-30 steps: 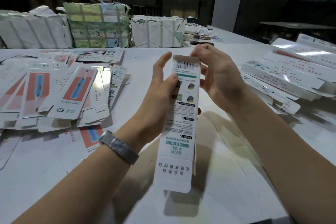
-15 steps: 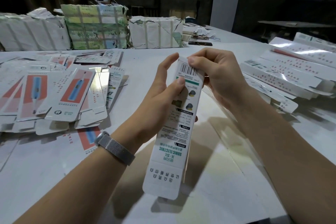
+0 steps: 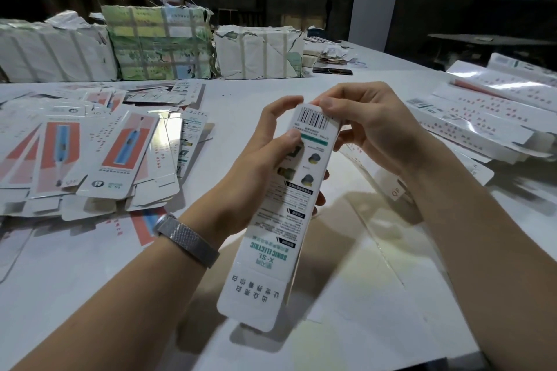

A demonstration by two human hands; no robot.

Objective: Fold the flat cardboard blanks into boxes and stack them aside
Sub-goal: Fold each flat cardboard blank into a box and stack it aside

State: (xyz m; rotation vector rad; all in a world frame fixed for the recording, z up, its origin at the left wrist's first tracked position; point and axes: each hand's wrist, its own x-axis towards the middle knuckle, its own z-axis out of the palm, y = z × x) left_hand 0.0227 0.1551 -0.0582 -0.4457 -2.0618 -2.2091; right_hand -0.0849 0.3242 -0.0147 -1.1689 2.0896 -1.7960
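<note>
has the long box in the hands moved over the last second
Yes. The long box, held in the left hand and right hand, has tilted: its bottom end swung leftward against the table.

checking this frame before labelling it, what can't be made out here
Head view only:
- Far end of the long white printed cardboard box: the right hand covers it, so the flap's state is hidden.
- Left hand: its fingers go behind the box, so the grip there is unseen.
- Small print on the box: too small to read.
</note>
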